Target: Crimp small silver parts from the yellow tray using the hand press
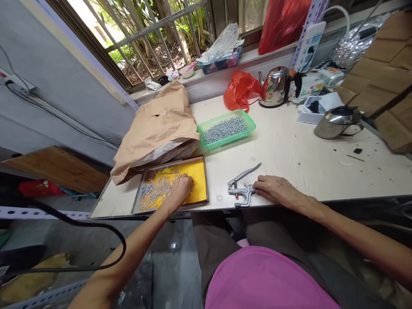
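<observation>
A shallow brown tray with a yellow floor (199,180) lies at the table's near left edge, with several small silver metal pieces (151,191) heaped in its left half. My left hand (180,189) rests in the tray with its fingers curled down into the pieces; what they pinch is hidden. A grey metal hand press plier (240,188) lies on the white table just right of the tray. My right hand (273,189) lies flat beside it, its fingertips touching the tool's lower handle.
A green basket (249,122) of more silver pieces stands behind the tray, beside a crumpled brown paper bag (157,128). Further back are a red plastic bag (240,88), a steel kettle (275,88), a steel pot (336,122) and cardboard (386,73) at right.
</observation>
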Demonstrator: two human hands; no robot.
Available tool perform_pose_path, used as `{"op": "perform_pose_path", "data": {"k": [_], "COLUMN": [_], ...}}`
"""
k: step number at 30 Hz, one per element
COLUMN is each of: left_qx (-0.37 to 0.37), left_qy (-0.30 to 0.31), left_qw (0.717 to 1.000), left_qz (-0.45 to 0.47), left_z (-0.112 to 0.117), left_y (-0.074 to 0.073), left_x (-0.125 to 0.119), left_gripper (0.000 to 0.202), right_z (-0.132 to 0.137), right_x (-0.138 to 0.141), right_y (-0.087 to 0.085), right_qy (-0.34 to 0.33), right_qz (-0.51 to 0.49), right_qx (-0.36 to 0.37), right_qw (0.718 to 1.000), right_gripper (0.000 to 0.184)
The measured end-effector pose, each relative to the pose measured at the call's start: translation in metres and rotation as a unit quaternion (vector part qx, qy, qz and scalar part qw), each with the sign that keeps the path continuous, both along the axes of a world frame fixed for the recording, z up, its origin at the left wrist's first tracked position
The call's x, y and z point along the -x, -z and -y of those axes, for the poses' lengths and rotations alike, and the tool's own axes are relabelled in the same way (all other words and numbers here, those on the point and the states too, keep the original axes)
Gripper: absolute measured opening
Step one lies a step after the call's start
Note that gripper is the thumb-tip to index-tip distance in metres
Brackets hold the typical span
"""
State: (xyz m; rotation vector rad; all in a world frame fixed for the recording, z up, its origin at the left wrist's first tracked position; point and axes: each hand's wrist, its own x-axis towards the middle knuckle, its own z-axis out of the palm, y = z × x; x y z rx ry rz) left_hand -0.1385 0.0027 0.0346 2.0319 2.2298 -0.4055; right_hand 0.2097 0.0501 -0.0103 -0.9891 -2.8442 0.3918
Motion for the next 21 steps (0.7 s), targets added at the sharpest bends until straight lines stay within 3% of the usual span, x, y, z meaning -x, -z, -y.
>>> {"op": "perform_pose_path", "data": {"k": [11, 14, 16, 21], "left_qx": [-0.056, -0.077, -0.072, -0.082], "left_qy": [-0.040, -0.097, -0.159, -0.258], "left_qw": [0.994, 0.975, 0.938, 0.791], "left_qz": [0.086, 0.182, 0.300, 0.549], "left_z": [0.011, 0.009, 0.008, 0.012], "left_y": [0.001, 0.004, 0.006, 0.006], "left_x": [0.016, 0.021, 0.025, 0.035], "left_gripper": [0.023, 0.018, 0.015, 0.028], "right_z": [-0.003, -0.001, 0.000, 0.003], "right_x": [-0.006, -0.005, -0.005, -0.005], "right_y": [0.020, 0.020, 0.019, 0.018], "right_qy": [-0.006, -0.002, 0.004, 0.008], "right_qz": [-0.024, -0.029, -0.030, -0.039], "right_qx": [0.021, 0.021, 0.020, 0.006], "right_qw": [0.999, 0.999, 0.999, 0.999], "right_gripper": [0.022, 0.023, 0.023, 0.023]}}
